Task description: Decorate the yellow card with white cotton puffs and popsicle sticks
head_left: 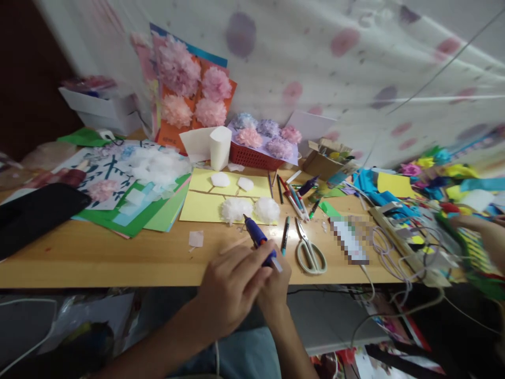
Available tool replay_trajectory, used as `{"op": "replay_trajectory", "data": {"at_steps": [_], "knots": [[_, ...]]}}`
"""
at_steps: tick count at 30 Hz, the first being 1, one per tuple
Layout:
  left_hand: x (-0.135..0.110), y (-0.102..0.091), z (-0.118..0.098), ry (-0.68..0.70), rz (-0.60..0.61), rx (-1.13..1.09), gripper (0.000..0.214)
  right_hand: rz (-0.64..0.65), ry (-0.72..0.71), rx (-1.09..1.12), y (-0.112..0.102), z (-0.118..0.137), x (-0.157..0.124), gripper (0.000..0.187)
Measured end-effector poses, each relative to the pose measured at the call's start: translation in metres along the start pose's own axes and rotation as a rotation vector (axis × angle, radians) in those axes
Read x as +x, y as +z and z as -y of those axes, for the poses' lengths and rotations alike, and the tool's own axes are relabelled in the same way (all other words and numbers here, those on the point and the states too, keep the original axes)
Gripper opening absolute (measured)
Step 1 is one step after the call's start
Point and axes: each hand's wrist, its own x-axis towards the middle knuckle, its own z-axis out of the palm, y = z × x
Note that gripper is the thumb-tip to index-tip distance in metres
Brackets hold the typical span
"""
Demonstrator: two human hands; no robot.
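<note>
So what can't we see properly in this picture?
All in the head view:
Blue glue gun: handle hidden by the left hand and right hand.
White object: pixelated over.
Writing on the orange card: too small.
Another person's arm: blurred, cut off by the right edge.

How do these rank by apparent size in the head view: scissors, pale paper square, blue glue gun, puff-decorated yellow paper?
Yellow paper
Scissors and blue glue gun: unsure, the latter partly covered
Pale paper square
</note>
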Motion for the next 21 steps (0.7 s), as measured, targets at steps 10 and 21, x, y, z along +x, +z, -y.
{"op": "replay_trajectory", "data": {"at_steps": [10,21], "knots": [[-0.018,-0.078,0.083,-0.333,0.067,0.425,0.033,-0.439,0.474,0.138,-0.107,-0.074,0.015,0.046],[-0.051,-0.105,0.124,-0.42,0.02,0.598,0.021,-0.186,0.505,-0.232,-0.114,-0.16,0.059,0.05]]}}
